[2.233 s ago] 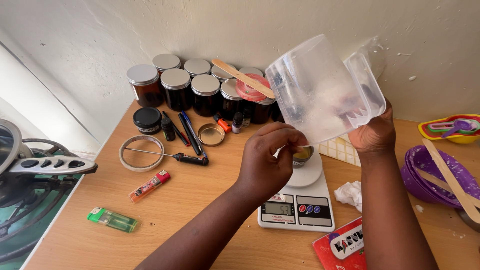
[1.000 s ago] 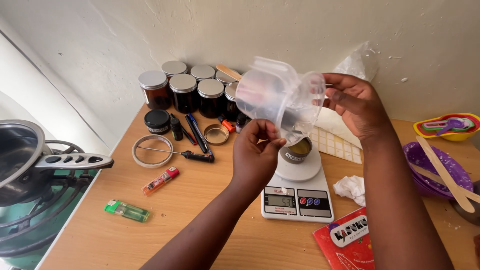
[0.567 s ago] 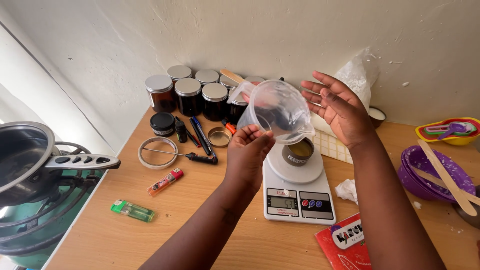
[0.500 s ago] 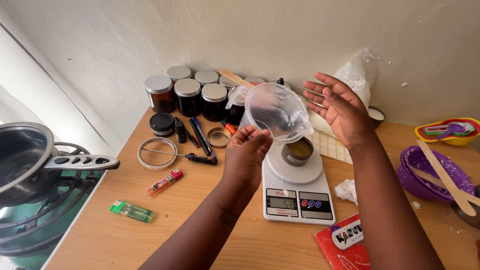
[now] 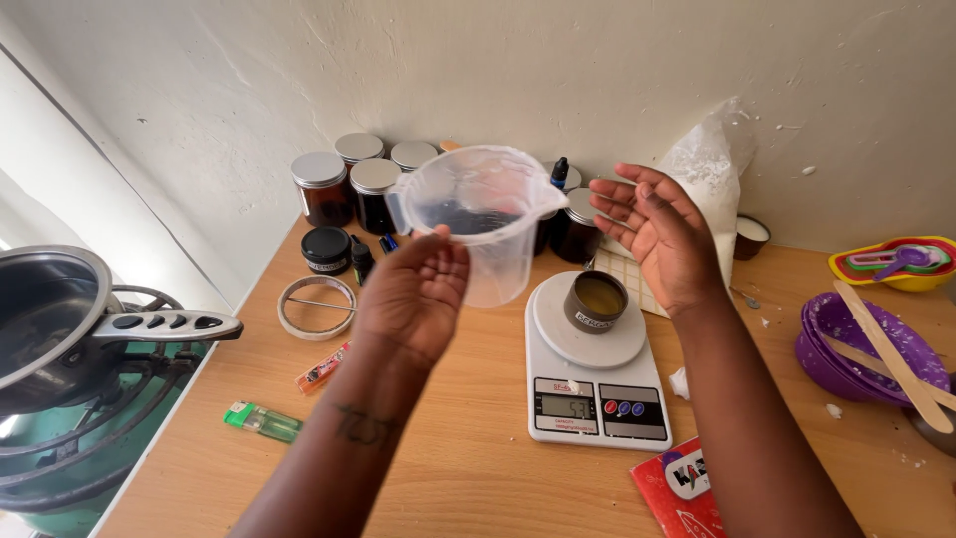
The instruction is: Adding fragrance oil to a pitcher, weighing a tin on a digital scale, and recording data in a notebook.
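Clear plastic jug [image 5: 478, 224] is gripped upright by the left hand [image 5: 413, 294] above the surface's back edge, just left of the tin [image 5: 597, 301] on the scale [image 5: 595, 374], right hand [image 5: 662, 234] open beside it.

My worktop: wooden table [image 5: 478, 468] in a corner; rough cream plaster wall [image 5: 558, 70] behind; daylight from my left.
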